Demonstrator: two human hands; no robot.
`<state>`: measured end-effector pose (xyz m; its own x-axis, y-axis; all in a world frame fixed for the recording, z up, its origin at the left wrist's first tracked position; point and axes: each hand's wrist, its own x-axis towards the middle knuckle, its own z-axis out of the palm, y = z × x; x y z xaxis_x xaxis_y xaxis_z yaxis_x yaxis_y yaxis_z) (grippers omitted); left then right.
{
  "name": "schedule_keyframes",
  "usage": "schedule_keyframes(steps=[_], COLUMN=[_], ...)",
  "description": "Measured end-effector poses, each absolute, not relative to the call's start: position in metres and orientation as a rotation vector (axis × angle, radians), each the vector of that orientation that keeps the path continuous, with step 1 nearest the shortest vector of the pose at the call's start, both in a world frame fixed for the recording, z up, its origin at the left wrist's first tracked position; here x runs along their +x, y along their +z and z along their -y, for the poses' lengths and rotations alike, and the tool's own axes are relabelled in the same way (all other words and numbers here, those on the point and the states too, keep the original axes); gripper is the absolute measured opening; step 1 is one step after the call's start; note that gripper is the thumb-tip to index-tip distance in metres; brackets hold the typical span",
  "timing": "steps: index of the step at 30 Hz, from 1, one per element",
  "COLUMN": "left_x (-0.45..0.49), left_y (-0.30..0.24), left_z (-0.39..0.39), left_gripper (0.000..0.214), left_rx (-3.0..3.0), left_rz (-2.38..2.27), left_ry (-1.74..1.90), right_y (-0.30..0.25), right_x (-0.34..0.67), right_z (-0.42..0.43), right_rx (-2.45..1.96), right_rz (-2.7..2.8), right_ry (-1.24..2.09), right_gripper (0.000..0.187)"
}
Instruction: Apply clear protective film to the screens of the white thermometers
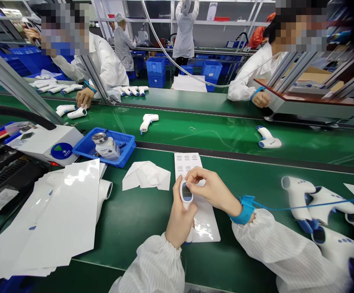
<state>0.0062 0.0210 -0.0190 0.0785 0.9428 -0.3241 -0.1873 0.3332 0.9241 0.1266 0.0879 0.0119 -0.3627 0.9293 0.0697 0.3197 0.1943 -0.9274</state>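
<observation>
My left hand point(180, 221) is wrapped round a white infrared thermometer point(186, 194), its dark screen in a blue surround facing up. Over the screen's upper edge, my right hand point(212, 187) has thumb and fingers pinched together; whatever is between them is too small to make out. A blue wrist strap point(245, 209) with a cord circles my right wrist. Beneath both hands lies a glossy white sheet of printed labels point(206, 228), its print showing at the far end. A crumpled white cloth or tissue point(146, 176) rests to the left of my hands.
Several more thermometers point(299, 195) lie at right. A blue tray point(125, 152) holds a bottle point(106, 146). White sheets point(73, 211) are stacked at left, partly over another thermometer. Beyond runs a green conveyor point(195, 128) with thermometers; co-workers sit across it.
</observation>
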Motion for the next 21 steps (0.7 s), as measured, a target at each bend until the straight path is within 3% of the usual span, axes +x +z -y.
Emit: schedule_keyframes(steps=[21], left_x=[0.0034], left_y=[-0.0233], left_z=[-0.0195], left_gripper=[0.069], left_rx=[0.740], left_rz=[-1.129], left_ry=[0.996], right_y=[0.0086], right_x=[0.1249], right_z=[-0.0877], right_rx=[-1.173], right_rz=[1.796], right_ry=[1.124], right_gripper=[0.008])
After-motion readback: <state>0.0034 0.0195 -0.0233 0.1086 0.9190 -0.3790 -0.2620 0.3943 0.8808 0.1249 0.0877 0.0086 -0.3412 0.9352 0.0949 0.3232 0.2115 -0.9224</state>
